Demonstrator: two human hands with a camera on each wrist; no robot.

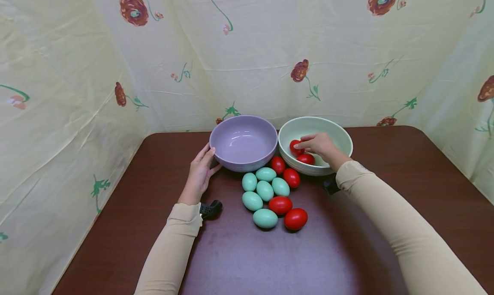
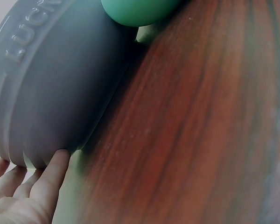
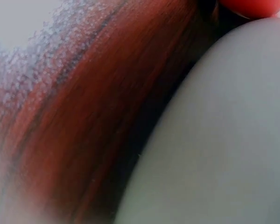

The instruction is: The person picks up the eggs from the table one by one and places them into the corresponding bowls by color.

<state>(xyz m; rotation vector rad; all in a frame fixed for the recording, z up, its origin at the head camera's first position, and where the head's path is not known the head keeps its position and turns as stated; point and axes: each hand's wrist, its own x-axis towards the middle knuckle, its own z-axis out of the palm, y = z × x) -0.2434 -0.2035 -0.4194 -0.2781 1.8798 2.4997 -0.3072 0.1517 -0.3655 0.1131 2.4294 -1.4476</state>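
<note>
My left hand [image 1: 198, 175] rests against the left side of a purple bowl [image 1: 244, 136], its fingers fairly straight along the outer wall. In the left wrist view, the fingertips touch the bowl's ridged side, below raised lettering. Inside the pale green bowl [image 1: 335, 134], my right hand [image 1: 320, 145] pinches a red egg [image 1: 294, 149] between thumb and fingers. Another red egg [image 1: 306, 159] lies below it in that bowl. The right wrist view shows the bowl's pale outer wall [image 3: 214, 140], but the right hand itself is out of that frame.
Several mint-green eggs [image 1: 264, 191] and several red eggs [image 1: 280, 205] lie clustered on the brown table [image 1: 247, 260] in front of the two bowls, which stand side by side. Behind the table hangs a flowered cloth [image 1: 247, 63].
</note>
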